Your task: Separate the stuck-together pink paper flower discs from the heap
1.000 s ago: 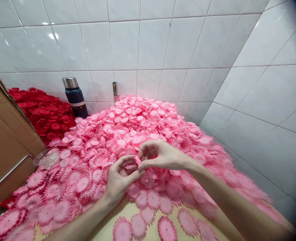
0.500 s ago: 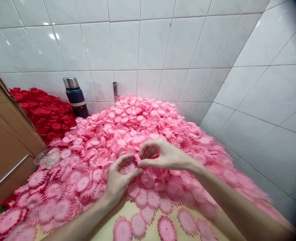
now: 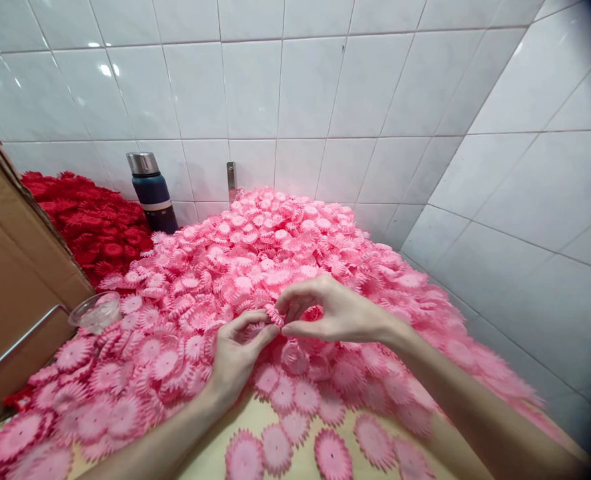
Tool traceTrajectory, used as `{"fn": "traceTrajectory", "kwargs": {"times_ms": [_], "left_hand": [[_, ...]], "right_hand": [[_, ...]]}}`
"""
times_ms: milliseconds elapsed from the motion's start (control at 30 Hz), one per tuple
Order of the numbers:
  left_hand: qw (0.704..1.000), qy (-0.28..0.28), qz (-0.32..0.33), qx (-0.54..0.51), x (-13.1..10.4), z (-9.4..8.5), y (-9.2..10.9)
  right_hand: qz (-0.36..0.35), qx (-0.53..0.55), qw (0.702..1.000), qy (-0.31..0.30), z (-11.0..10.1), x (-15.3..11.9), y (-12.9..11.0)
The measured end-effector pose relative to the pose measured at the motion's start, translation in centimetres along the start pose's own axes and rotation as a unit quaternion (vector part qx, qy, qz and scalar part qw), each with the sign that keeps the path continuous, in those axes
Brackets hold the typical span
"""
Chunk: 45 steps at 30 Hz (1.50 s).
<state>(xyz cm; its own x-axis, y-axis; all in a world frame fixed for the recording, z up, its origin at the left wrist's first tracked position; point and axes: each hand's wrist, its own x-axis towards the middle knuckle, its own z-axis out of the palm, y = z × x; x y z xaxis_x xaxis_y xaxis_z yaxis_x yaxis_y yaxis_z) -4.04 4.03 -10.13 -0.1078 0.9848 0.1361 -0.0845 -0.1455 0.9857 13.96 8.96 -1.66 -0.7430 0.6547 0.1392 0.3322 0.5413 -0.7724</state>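
Observation:
A small pink scalloped piece (image 3: 275, 315) is held between my two hands, in front of a big heap of similar pink pieces (image 3: 255, 260). My left hand (image 3: 238, 353) has its thumb and forefinger closed on the piece's left side. From the right, my right hand (image 3: 330, 310) pinches the same piece between thumb and fingertips. Several flat pink discs with toothed edges, one with a dark centre (image 3: 333, 455), lie on the pale yellow tabletop (image 3: 210, 447) below my hands.
A dark blue bottle (image 3: 153, 193) with a silver cap stands by the tiled wall (image 3: 250, 87). Left of it is a red heap (image 3: 93, 220). A cardboard box (image 3: 20, 280) rises at the left edge, beside a clear plastic cup (image 3: 95, 313).
My left thumb and forefinger have come closer together and now meet the pink piece. My right hand has barely shifted, still pinching it.

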Motion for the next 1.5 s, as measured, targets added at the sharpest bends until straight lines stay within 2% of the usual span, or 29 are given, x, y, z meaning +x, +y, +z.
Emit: {"fn": "traceTrajectory", "kwargs": {"times_ms": [233, 333, 433, 667, 800, 1000, 1133, 1300, 1500], "left_hand": [[0.997, -0.046, 0.055, 0.024, 0.1, -0.2, -0.3], [0.996, -0.071, 0.057, 0.028, 0.2, -0.3, -0.3], [0.995, -0.073, 0.052, 0.042, 0.2, -0.3, -0.3], [0.996, -0.071, 0.035, 0.045, 0.1, -0.2, 0.1], [0.997, -0.058, 0.024, 0.043, 0.0, -0.1, 0.2], [0.998, -0.060, 0.016, 0.024, -0.1, -0.1, 0.2], [0.996, -0.077, 0.026, 0.027, 0.0, -0.1, 0.1], [0.995, -0.081, 0.033, 0.037, -0.1, -0.3, -0.1], [0.992, -0.090, 0.072, 0.057, 0.1, -0.4, -0.2]], "right_hand": [[-0.038, -0.107, 0.993, 0.022, 0.5, 0.1, -0.9], [-0.044, -0.115, 0.992, 0.020, 0.6, 0.0, -1.0], [-0.045, -0.103, 0.993, 0.018, 0.8, 0.0, -0.8], [-0.042, -0.175, 0.982, 0.064, 2.1, 0.5, -0.5], [-0.044, -0.164, 0.982, 0.080, 2.2, 0.6, -0.1], [-0.043, -0.114, 0.992, 0.043, 1.5, 0.3, -0.5], [-0.019, -0.137, 0.989, 0.058, 1.4, 0.5, -0.4], [-0.014, -0.099, 0.994, 0.043, 1.1, 0.4, -0.5], [-0.031, -0.174, 0.983, 0.042, 1.2, 0.2, -0.8]]}}
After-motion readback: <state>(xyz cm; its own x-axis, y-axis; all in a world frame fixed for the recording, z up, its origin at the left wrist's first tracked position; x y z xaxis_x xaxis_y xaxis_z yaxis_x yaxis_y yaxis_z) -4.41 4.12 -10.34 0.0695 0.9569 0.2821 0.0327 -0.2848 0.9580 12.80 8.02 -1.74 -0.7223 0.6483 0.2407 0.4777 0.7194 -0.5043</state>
